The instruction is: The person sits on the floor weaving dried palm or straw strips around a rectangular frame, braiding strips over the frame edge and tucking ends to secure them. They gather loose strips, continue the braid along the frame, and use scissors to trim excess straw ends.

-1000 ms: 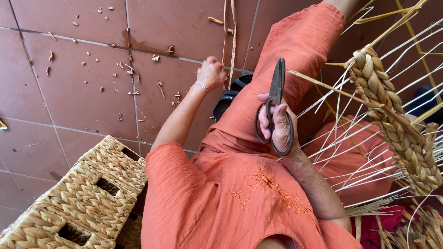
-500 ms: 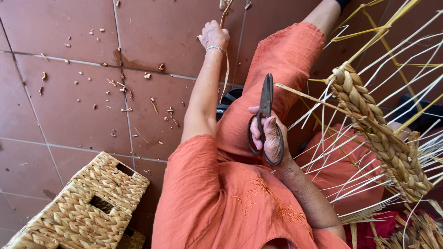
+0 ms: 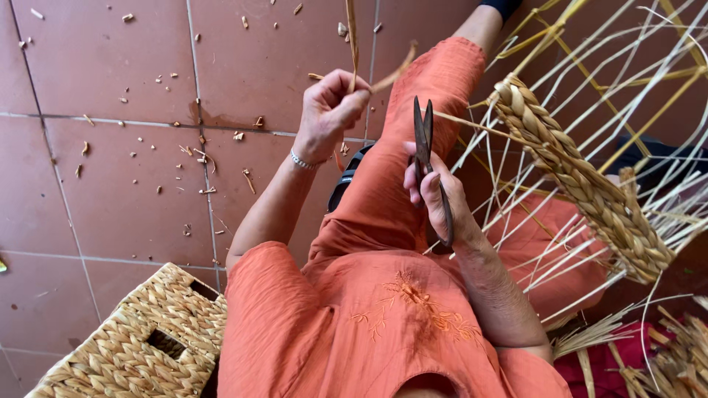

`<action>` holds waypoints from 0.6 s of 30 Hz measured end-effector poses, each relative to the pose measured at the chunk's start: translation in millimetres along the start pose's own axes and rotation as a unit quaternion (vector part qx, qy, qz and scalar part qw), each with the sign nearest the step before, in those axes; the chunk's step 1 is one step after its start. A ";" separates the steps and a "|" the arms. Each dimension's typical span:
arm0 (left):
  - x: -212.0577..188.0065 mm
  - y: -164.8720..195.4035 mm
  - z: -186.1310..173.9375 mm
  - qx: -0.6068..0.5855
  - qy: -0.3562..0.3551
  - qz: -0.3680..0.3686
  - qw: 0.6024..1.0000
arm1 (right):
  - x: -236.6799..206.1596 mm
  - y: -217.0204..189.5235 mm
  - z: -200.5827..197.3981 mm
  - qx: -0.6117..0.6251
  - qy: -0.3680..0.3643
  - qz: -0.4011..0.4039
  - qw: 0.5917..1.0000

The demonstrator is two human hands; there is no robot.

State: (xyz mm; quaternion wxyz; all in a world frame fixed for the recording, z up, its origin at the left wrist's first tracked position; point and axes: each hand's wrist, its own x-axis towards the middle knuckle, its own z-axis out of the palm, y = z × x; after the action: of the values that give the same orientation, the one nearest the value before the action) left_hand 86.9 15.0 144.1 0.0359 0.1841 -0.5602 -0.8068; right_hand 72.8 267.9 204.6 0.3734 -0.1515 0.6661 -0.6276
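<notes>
The person wears a loose orange garment (image 3: 383, 317) with short sleeves that end at the upper arms, and trousers (image 3: 413, 147) of the same orange cloth. On the front of the garment there is a small embroidery (image 3: 413, 298) in a darker orange thread, like a flower with thin branches. A thin silver bracelet (image 3: 301, 160) sits on the left wrist, and both forearms are bare.

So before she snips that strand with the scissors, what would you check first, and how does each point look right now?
1. Left hand pinches the thin straw-coloured strand: ok.
2. Right hand holds the dark metal scissors: ok.
3. Scissor blades open for the cut: not ok, they are together.
4. Strand between the blades: not ok, it is apart from them.
5. Fingers clear of the blade tips: ok.
6. Half-woven braided straw basket steady: cannot tell.
</notes>
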 end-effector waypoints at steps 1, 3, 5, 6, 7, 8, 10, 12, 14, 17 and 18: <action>-7.9 8.2 7.5 0.010 -0.015 0.013 1.000 | -3.3 -2.9 -1.1 -0.025 0.007 -0.010 1.000; -22.9 19.4 20.8 0.029 -0.041 0.036 0.998 | -12.5 -8.8 -2.9 -0.075 0.020 -0.025 0.997; -35.1 27.5 31.4 0.070 -0.049 0.061 0.995 | -22.3 -13.9 -3.0 -0.082 0.053 -0.029 0.995; -39.5 31.0 35.8 0.090 -0.052 0.074 0.992 | -26.7 -15.9 -3.1 -0.084 0.069 -0.031 0.994; -42.7 34.3 39.8 0.134 -0.048 0.089 0.986 | -31.1 -17.9 -4.4 -0.122 0.078 -0.050 0.988; -45.8 37.5 43.4 0.177 -0.043 0.102 0.978 | -35.8 -19.7 -6.1 -0.159 0.087 -0.067 0.981; -50.9 42.5 50.7 0.218 -0.041 0.125 0.967 | -44.8 -20.0 -9.2 -0.205 0.100 -0.099 0.968; -55.0 45.6 58.1 0.212 -0.050 0.143 0.965 | -54.0 -16.6 -13.4 -0.227 0.111 -0.128 0.959; -60.6 46.9 64.6 0.233 -0.066 0.141 0.960 | -61.9 -9.8 -20.1 -0.245 0.118 -0.138 0.952; -65.9 46.0 75.4 0.263 -0.091 0.152 0.948 | -73.7 4.0 -28.5 -0.247 0.139 -0.082 0.956; -67.3 45.3 79.0 0.272 -0.099 0.158 0.944 | -77.7 8.0 -31.2 -0.242 0.145 -0.051 0.958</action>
State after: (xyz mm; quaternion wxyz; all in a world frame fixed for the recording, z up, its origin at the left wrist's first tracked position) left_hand 116.0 86.5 226.9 0.0556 0.0154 -0.7808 -0.6221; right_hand 105.9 343.8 218.8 0.1921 -0.1783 0.8367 -0.4809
